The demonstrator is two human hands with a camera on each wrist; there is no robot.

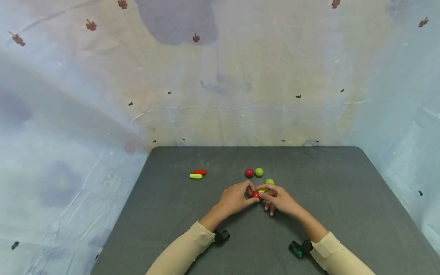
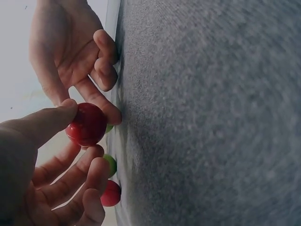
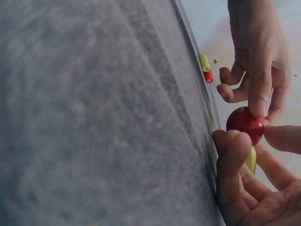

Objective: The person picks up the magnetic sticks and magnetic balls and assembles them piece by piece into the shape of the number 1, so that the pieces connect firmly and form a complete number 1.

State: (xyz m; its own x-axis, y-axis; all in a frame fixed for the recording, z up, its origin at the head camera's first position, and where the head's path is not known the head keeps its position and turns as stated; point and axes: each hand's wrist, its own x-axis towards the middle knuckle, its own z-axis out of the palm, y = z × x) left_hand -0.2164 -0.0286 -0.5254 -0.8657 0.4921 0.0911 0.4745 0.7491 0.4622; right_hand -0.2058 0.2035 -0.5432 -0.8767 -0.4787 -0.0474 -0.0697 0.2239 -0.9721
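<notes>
A glossy red ball [image 1: 255,195] is pinched between the thumb and fingers of my left hand [image 1: 235,198], just over the grey table. Against its other side comes my right hand [image 1: 282,200], its thumb and index finger gripping a short yellow-green stick [image 3: 252,160]. That stick's end points at the ball [image 3: 245,125], and much of its length is hidden by fingers. In the left wrist view the ball [image 2: 88,125] sits at the meeting point of both hands. Just behind the right fingers lies a green ball [image 1: 269,181].
Farther back on the grey table [image 1: 309,164], a second red ball [image 1: 249,173] lies beside another green ball [image 1: 259,172]. To the left, a red stick [image 1: 200,172] and a yellow-green stick [image 1: 196,176] lie side by side. A patterned sheet [image 1: 240,76] hangs behind the table.
</notes>
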